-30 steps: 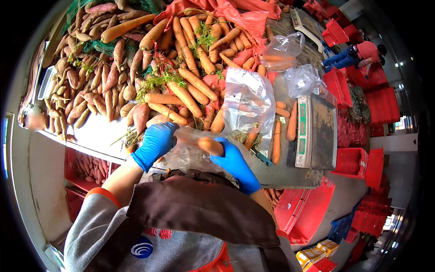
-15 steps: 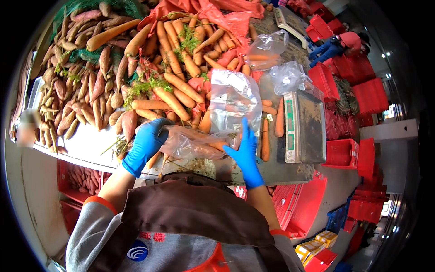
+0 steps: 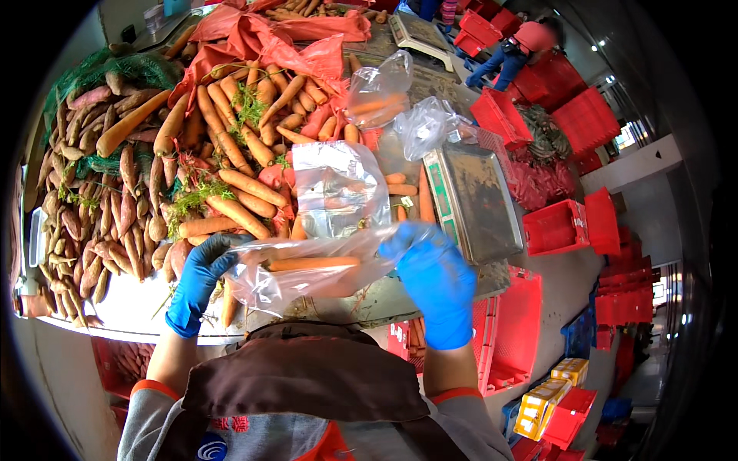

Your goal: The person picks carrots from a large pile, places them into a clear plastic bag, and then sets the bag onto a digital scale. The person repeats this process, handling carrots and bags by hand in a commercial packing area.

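A clear plastic bag with carrots inside stretches between my two blue-gloved hands over the table's near edge. My left hand is closed on the bag's left end. At the other end my right hand, smeared a little by motion, pinches the plastic. Just beyond the held bag lies a flat stack of clear bags. Past it spreads a large heap of loose carrots, some with green tops. A scale with a dirty metal pan stands beyond my right hand.
Sweet potatoes are heaped at the left on green netting. Red sacking lies behind the carrots. Another filled clear bag and crumpled plastic sit near the scale. Red crates line the floor at right, where a person bends over.
My right hand has gone from spread fingers beside the bag to gripping its right end. The bag is now drawn out between both hands, and the view has shifted to the right.
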Demonstrator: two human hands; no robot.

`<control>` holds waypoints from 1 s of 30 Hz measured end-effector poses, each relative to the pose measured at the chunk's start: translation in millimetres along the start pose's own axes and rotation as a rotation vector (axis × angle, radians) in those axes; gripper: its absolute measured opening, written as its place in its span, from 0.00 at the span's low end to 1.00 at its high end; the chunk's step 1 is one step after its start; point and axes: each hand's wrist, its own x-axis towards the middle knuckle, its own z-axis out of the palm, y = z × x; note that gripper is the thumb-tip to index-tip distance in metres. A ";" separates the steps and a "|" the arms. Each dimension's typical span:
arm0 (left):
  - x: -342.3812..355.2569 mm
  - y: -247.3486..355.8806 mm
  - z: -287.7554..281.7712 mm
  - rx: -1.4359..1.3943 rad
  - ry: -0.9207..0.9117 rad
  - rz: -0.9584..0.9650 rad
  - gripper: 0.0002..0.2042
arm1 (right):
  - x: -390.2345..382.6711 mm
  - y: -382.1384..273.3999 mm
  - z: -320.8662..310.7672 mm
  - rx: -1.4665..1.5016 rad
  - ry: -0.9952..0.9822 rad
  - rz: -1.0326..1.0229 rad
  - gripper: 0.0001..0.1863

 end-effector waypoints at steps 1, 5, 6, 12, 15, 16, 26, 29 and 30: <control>2.7 4.6 8.5 -0.051 -0.023 0.044 0.14 | 5.8 -15.9 7.7 0.074 0.018 -0.024 0.18; 6.2 26.4 38.9 -0.187 -0.125 0.095 0.14 | 39.0 -82.9 9.1 -0.997 0.248 -0.360 0.22; 5.1 28.7 43.0 -0.240 -0.176 0.040 0.14 | 44.2 -103.6 7.8 -0.945 0.199 -0.409 0.23; -10.4 3.5 38.1 -0.237 -0.163 -0.027 0.12 | 53.7 -198.4 -16.1 -0.179 0.158 -0.630 0.26; -17.7 1.6 32.0 -0.244 -0.102 -0.062 0.12 | 51.9 -213.4 -45.3 -0.248 0.434 -0.776 0.26; -17.8 1.6 30.9 -0.225 -0.097 -0.068 0.12 | 48.1 -216.3 -63.4 -0.204 0.454 -0.781 0.26; -15.0 -11.2 32.1 -0.232 -0.075 -0.106 0.12 | -21.7 -146.7 -197.1 -0.186 0.717 -0.707 0.23; -13.2 -20.0 33.1 -0.288 -0.083 -0.128 0.11 | -53.7 -123.3 -214.9 -0.277 0.864 -0.640 0.21; -12.7 -25.1 33.2 -0.304 -0.074 -0.144 0.11 | -64.1 -113.6 -221.2 -0.309 0.929 -0.611 0.20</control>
